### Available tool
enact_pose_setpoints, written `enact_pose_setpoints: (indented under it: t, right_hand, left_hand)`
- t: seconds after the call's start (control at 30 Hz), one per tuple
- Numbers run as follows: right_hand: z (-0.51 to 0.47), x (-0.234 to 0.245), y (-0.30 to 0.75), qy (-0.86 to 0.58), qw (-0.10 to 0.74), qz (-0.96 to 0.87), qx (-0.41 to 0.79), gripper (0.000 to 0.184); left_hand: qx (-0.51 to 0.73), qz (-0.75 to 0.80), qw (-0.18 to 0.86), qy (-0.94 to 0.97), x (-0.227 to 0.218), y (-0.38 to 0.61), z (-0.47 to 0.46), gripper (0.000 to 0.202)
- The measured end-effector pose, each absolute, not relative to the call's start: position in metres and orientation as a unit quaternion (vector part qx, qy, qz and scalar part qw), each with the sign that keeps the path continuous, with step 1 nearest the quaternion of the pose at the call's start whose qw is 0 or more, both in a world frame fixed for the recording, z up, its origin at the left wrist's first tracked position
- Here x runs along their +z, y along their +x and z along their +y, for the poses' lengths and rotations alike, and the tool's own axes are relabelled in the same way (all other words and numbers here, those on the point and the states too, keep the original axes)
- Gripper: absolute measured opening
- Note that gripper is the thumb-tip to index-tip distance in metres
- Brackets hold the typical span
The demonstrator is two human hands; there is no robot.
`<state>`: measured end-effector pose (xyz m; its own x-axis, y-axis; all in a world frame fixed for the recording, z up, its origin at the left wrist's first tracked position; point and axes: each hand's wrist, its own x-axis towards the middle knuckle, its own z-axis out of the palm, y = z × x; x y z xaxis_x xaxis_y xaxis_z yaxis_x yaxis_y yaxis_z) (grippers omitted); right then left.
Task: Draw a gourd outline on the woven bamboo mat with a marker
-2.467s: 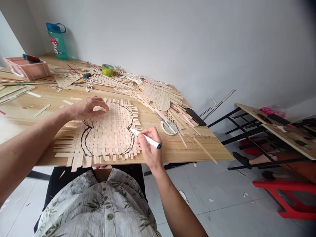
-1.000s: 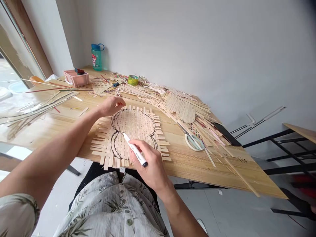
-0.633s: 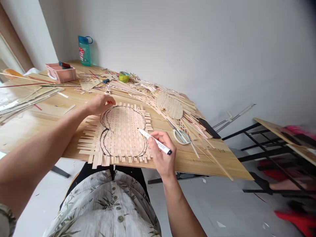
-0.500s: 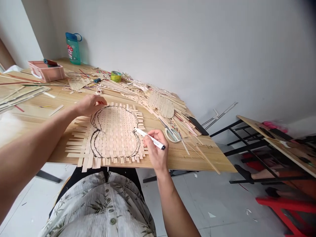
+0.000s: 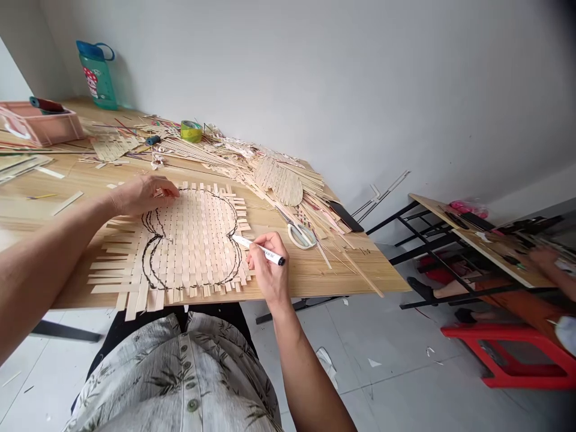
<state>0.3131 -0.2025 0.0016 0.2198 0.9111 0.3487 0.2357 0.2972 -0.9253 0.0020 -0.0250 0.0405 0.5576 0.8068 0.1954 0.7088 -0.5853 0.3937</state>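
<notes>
A woven mat of pale flat strips (image 5: 193, 240) lies near the table's front edge, its strip ends sticking out unevenly. Black double lines on it trace a rounded outline pinched at both sides. My right hand (image 5: 270, 270) grips a white marker (image 5: 258, 249) with a black end, the tip touching the mat at the outline's right-hand notch. My left hand (image 5: 146, 195) rests over the mat's upper left corner, fingers loosely bent and apart from the thumb, holding nothing visible. It covers part of the outline there.
Scissors (image 5: 301, 235) and a woven rounded piece (image 5: 279, 181) lie right of the mat. Loose strips (image 5: 216, 157), green tape (image 5: 191, 131), a pink basket (image 5: 49, 127) and a teal bottle (image 5: 98, 81) are behind. Another person's arm (image 5: 551, 264) shows at the right table, near a red stool (image 5: 508, 336).
The view has swung right, so everything sits further left. The marker tip stays at the right notch, where the lines now look joined. My left hand lies slightly more over the mat.
</notes>
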Motion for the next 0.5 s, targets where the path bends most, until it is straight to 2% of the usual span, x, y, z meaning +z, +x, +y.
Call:
enact_pose_setpoints:
  t: [0.27, 0.5]
  right_hand:
    - [-0.2010, 0.0000, 0.3137, -0.503, 0.554, -0.596, 0.293, 0.014]
    - [-0.2045, 0.0014, 0.3098, -0.500, 0.555, -0.604, 0.278, 0.014]
  left_hand:
    - [0.179, 0.429, 0.131, 0.875, 0.0402, 0.0037, -0.0277, 0.051]
    - [0.189, 0.416, 0.146, 0.878, 0.0451, 0.0076, -0.0339, 0.041]
